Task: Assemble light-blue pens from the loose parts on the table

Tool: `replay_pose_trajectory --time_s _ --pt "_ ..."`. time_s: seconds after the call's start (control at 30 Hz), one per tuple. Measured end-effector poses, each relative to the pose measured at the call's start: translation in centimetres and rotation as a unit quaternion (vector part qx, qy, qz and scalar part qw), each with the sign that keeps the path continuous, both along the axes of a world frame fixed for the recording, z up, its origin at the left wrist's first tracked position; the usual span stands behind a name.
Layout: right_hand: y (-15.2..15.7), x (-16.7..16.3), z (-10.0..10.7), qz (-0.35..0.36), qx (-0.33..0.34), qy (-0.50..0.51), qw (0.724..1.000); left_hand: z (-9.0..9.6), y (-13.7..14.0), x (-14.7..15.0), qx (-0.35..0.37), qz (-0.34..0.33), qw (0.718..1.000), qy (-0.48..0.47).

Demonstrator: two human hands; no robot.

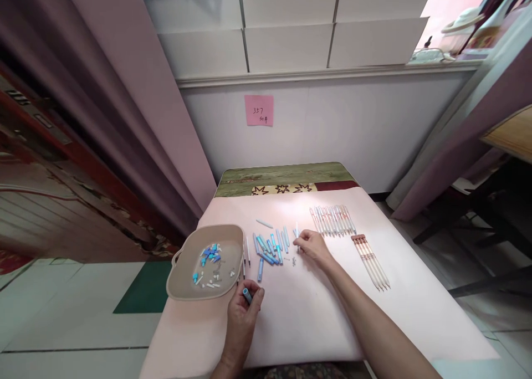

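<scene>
My left hand (241,315) is closed around a blue pen barrel (247,295), its open end facing up, close to the bin's right rim. Over the table, my right hand (312,246) pinches a slim whitish pen part (297,229) that stands nearly upright; its lower end is hidden by the fingers. Between the hands lies a loose pile of blue pen barrels (269,245), with one barrel (260,270) apart in front. Small metallic springs (293,261) rest just below my right hand. Thin pen refills (248,251) lie along the bin's right side.
A beige bin (179,282) at the left holds small blue and white pen pieces (211,252). At the right are a row of assembled-looking pens (332,221) and a second group with brown ends (371,264). A pink note (259,111) is on the wall behind.
</scene>
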State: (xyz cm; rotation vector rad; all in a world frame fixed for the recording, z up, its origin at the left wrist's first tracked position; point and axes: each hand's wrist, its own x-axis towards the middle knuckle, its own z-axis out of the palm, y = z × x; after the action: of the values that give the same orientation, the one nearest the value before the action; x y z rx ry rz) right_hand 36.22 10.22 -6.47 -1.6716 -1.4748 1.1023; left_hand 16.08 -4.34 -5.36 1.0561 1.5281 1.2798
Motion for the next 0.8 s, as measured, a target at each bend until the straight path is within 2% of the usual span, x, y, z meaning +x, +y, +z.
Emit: replay_pose_trajectory --time_s 0.1,0.2,0.4,0.5,0.67,0.8 --pt "0.4 3.5 -0.7 -0.019 0.000 0.006 1.000 -0.6 1.3 1.4 -0.012 -0.021 1.000 -0.015" --pt "0.5 4.8 -1.0 -0.022 -0.002 -0.004 1.000 -0.8 2.6 2.7 -0.033 -0.030 0.998 -0.035" --pt "1.6 4.0 -0.9 -0.004 0.006 -0.085 0.996 -0.3 4.3 4.1 -0.035 -0.046 0.997 -0.048" --pt "2.4 3.3 -0.9 0.011 -0.013 -0.109 0.994 -0.5 4.7 4.3 -0.035 -0.052 0.997 -0.040" --pt "2.8 3.1 -0.8 0.044 -0.049 -0.103 0.992 -0.9 5.2 4.6 -0.037 -0.046 0.998 -0.032" --pt "2.0 3.7 0.4 0.040 -0.045 -0.077 0.995 -0.4 5.9 5.0 -0.040 -0.048 0.997 -0.040"
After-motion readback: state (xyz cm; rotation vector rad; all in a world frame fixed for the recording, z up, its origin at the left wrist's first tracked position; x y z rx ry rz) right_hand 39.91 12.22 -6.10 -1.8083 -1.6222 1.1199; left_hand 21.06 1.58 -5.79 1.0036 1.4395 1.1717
